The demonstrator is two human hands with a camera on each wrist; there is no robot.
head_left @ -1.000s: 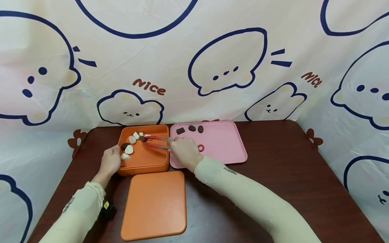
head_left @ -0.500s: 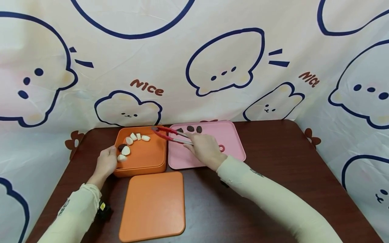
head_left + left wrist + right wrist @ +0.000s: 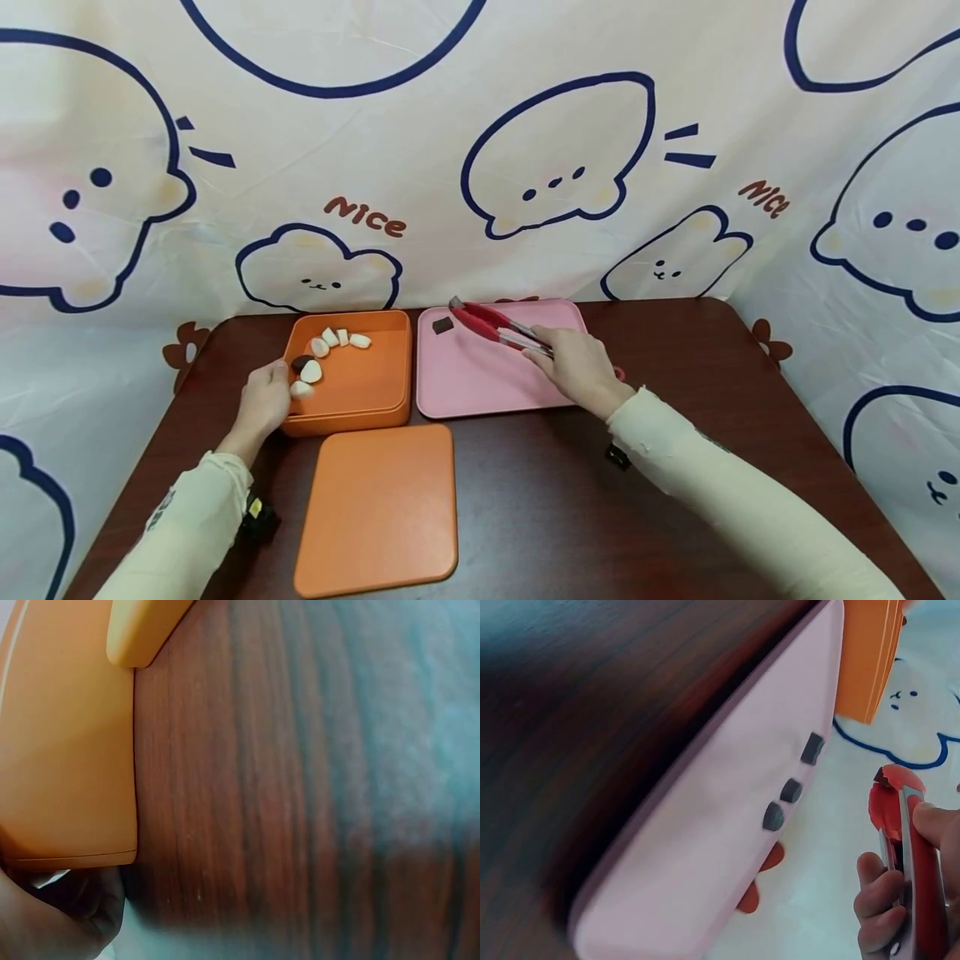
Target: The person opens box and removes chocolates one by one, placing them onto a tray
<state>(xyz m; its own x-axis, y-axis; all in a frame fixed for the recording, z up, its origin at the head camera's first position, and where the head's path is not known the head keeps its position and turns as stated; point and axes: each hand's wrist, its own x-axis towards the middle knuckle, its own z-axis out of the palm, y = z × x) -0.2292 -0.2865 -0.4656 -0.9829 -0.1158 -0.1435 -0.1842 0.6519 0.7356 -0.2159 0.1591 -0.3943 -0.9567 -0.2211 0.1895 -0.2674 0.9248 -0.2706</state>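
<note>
Right hand grips the tongs, fingers curled round the arms; left hand holds the box by its left side. Progress, by judgement: partway — pale pieces and one dark piece in the box, three dark pieces left on the tray. Tongs sit above the tray, long axis slanting, tips far-left — whether they pinch anything, cannot tell.

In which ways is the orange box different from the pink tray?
The orange box has high walls, the pink tray only a low rim. The tray is wider than the box. The box holds mostly white pieces, while only dark pieces are visible on the tray. Both have rounded corners and stand on the table.
</note>
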